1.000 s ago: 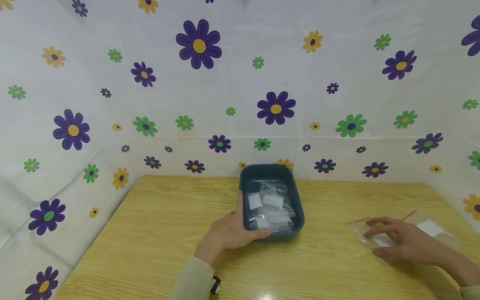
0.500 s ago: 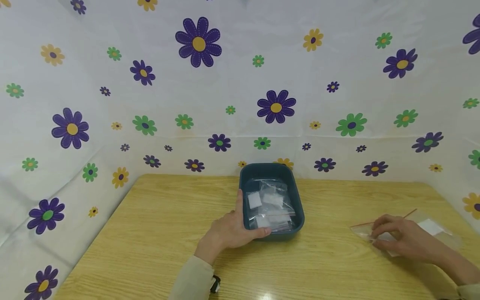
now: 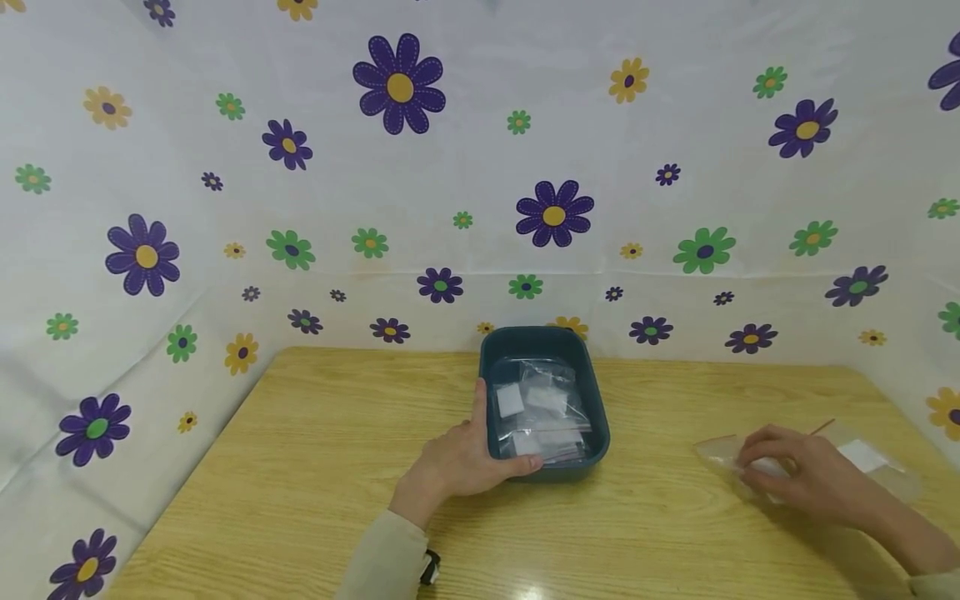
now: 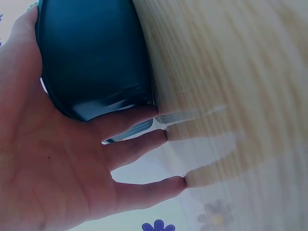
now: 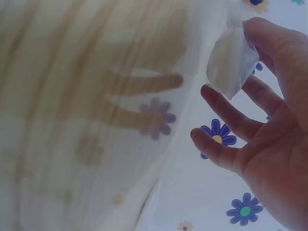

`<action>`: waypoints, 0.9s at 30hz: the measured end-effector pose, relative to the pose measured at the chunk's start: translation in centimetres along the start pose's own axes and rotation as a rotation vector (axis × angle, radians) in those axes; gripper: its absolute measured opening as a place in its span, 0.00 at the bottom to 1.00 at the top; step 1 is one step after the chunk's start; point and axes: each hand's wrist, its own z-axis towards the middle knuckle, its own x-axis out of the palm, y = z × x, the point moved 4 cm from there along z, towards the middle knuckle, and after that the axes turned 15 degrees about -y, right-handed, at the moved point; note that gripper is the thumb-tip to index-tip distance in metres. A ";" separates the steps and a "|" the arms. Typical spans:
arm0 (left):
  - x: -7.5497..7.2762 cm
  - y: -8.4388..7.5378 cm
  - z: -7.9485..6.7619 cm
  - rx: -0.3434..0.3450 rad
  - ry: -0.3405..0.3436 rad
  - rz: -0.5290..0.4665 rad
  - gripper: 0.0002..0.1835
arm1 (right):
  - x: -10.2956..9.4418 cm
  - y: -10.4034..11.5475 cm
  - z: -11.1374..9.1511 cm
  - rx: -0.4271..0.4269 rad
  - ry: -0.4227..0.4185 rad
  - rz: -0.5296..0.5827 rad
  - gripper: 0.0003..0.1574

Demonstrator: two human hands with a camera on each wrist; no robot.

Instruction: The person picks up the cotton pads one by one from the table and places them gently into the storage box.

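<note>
Okay, right hand (image 3: 802, 475) pinches clear bag (image 5: 232, 62) near right edge of worktop (image 3: 337, 433); left hand (image 3: 459, 463), spread, touches blue bin (image 3: 597, 400) near back edge. Bag's probably light, floppy, slippery: pinch both layers together.

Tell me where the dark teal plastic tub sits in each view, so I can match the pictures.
Head: just below and right of centre, the tub stands at the left hand.
Left wrist: upper left, cut off by the top edge.
Right wrist: not in it.
Shared landmark: the flower-printed backdrop shows in all three views.
</note>
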 end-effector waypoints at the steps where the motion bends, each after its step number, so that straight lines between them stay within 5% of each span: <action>1: 0.0 0.0 0.0 0.000 0.001 -0.002 0.73 | 0.0 0.1 0.2 -0.006 -0.010 -0.001 0.25; 8: 0.0 0.0 0.2 -0.002 0.000 -0.009 0.73 | 0.0 1.5 1.5 -0.084 -0.088 -0.040 0.28; 27: -0.1 0.0 0.0 0.001 0.000 -0.004 0.73 | 1.0 4.1 5.0 -0.084 -0.134 -0.106 0.24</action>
